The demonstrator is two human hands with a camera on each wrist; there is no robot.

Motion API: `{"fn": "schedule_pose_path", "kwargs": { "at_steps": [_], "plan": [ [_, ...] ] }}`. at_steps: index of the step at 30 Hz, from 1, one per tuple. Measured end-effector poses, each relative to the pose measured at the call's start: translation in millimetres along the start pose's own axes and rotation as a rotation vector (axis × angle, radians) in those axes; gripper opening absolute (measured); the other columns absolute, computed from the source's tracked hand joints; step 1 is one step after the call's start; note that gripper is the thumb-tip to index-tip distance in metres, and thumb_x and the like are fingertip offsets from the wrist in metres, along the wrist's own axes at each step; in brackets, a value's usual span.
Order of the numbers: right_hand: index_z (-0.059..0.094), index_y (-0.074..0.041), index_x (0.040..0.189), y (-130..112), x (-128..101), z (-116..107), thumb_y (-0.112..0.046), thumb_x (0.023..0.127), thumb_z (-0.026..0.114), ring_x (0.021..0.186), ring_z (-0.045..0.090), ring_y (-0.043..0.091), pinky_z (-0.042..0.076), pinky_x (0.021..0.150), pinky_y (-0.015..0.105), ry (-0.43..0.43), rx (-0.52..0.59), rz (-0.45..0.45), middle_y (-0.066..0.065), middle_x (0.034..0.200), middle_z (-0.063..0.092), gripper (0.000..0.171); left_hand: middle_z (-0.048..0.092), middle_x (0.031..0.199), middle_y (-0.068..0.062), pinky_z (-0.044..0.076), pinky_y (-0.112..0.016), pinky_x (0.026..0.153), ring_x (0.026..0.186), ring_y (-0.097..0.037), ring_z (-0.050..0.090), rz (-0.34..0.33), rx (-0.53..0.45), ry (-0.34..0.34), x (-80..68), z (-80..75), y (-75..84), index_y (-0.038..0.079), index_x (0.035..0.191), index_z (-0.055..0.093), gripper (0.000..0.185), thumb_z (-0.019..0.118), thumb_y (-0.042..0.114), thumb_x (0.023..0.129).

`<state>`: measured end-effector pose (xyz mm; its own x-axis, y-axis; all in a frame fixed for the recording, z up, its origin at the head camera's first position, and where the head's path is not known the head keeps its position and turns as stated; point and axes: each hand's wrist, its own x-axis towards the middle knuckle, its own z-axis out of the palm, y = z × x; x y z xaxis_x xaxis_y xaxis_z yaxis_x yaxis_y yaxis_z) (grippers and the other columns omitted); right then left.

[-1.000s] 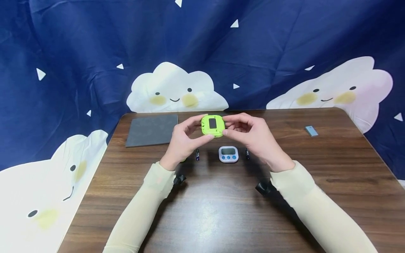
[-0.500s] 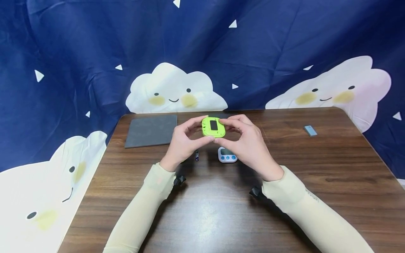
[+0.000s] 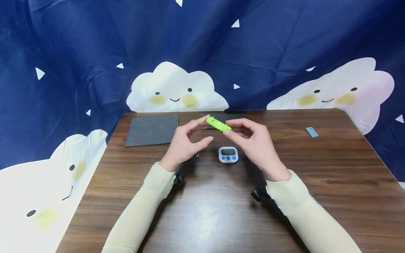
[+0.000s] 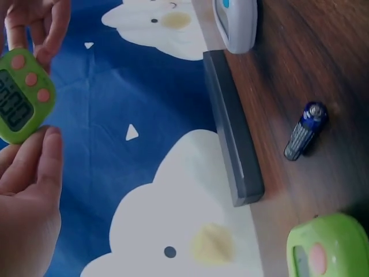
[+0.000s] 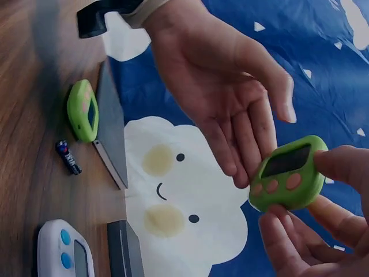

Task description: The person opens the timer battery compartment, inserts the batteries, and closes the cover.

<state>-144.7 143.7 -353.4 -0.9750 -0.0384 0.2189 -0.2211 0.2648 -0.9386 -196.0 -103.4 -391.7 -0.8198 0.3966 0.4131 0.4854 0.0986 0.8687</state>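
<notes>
My right hand (image 3: 226, 128) pinches a lime-green digital timer (image 3: 218, 124) above the table, and from the head view it shows edge-on, nearly flat. The right wrist view shows its screen and pink buttons (image 5: 288, 173), with my right fingers (image 5: 346, 167) on its edge. My left hand (image 3: 208, 128) is spread, its straight fingers (image 5: 248, 144) touching the timer's left end while the thumb hangs apart below. The timer face (image 4: 20, 95) also shows in the left wrist view.
On the wooden table (image 3: 316, 168) lie a white timer with blue buttons (image 3: 228, 154), a small battery (image 3: 197, 156), a grey mat (image 3: 152, 129) and a small blue piece (image 3: 311, 131). A second green timer (image 4: 326, 245) lies under my left wrist.
The green timer has tipped from facing me to edge-on. My left thumb has come off it and the left hand has spread, while the right hand keeps its pinch.
</notes>
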Motion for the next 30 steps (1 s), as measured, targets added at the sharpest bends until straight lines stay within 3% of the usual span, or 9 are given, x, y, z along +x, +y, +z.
{"fn": "schedule_pose_path", "kwargs": {
  "at_steps": [4, 8, 14, 18, 25, 30],
  "plan": [
    [0.078, -0.002, 0.133, 4.0, 3.2, -2.7, -0.017, 0.107, 0.078, 0.096, 0.082, 0.011, 0.069, 0.091, 0.027, -0.013, 0.132, 0.024, 0.004, 0.116, 0.082, 0.030, 0.075, 0.145, -0.011, 0.054, -0.041, 0.124, 0.132, -0.033, 0.075, 0.064, 0.075, 0.006, -0.4, 1.1, 2.1, 0.015, 0.160, 0.064, 0.069, 0.087, 0.011, 0.096],
    [0.070, 0.007, 0.140, 8.8, 7.8, -6.2, -0.012, 0.111, 0.071, 0.088, 0.085, 0.017, 0.071, 0.089, 0.036, -0.049, 0.285, 0.055, -0.002, 0.111, 0.083, 0.035, 0.075, 0.147, -0.008, 0.057, -0.046, 0.121, 0.132, -0.024, 0.075, 0.107, 0.135, 0.002, -0.1, 1.9, 4.5, 0.020, 0.162, 0.062, 0.074, 0.090, 0.013, 0.093],
    [0.060, 0.003, 0.155, 11.0, 9.8, -11.4, -0.009, 0.114, 0.063, 0.084, 0.085, 0.019, 0.071, 0.084, 0.037, -0.119, 0.448, 0.165, 0.003, 0.106, 0.087, 0.043, 0.073, 0.149, -0.009, 0.059, -0.050, 0.115, 0.136, -0.024, 0.070, 0.166, 0.246, -0.025, 3.7, 3.5, 7.7, 0.017, 0.164, 0.059, 0.079, 0.092, 0.016, 0.091],
    [0.056, 0.001, 0.160, 9.1, 9.6, -10.1, -0.009, 0.115, 0.061, 0.084, 0.086, 0.018, 0.071, 0.083, 0.037, -0.157, 0.469, 0.199, 0.005, 0.104, 0.087, 0.046, 0.074, 0.148, -0.010, 0.059, -0.048, 0.114, 0.134, -0.022, 0.070, 0.183, 0.249, -0.020, 4.6, 2.5, 7.7, 0.014, 0.162, 0.061, 0.078, 0.093, 0.013, 0.091],
    [0.056, 0.002, 0.158, 6.3, 7.8, -9.5, -0.011, 0.115, 0.063, 0.085, 0.086, 0.020, 0.071, 0.084, 0.036, -0.176, 0.461, 0.200, 0.006, 0.103, 0.087, 0.046, 0.077, 0.143, -0.012, 0.059, -0.057, 0.114, 0.132, -0.024, 0.072, 0.178, 0.221, -0.006, 3.1, 0.8, 7.3, 0.012, 0.159, 0.065, 0.072, 0.092, 0.012, 0.092],
    [0.059, 0.002, 0.157, 7.3, 7.8, -9.3, -0.012, 0.115, 0.064, 0.088, 0.085, 0.018, 0.071, 0.087, 0.036, -0.176, 0.417, 0.188, 0.004, 0.109, 0.086, 0.046, 0.079, 0.139, -0.009, 0.060, -0.050, 0.114, 0.130, -0.021, 0.073, 0.188, 0.238, 0.014, 2.1, -0.1, 4.4, 0.011, 0.154, 0.069, 0.069, 0.094, 0.014, 0.090]
  ]
}}
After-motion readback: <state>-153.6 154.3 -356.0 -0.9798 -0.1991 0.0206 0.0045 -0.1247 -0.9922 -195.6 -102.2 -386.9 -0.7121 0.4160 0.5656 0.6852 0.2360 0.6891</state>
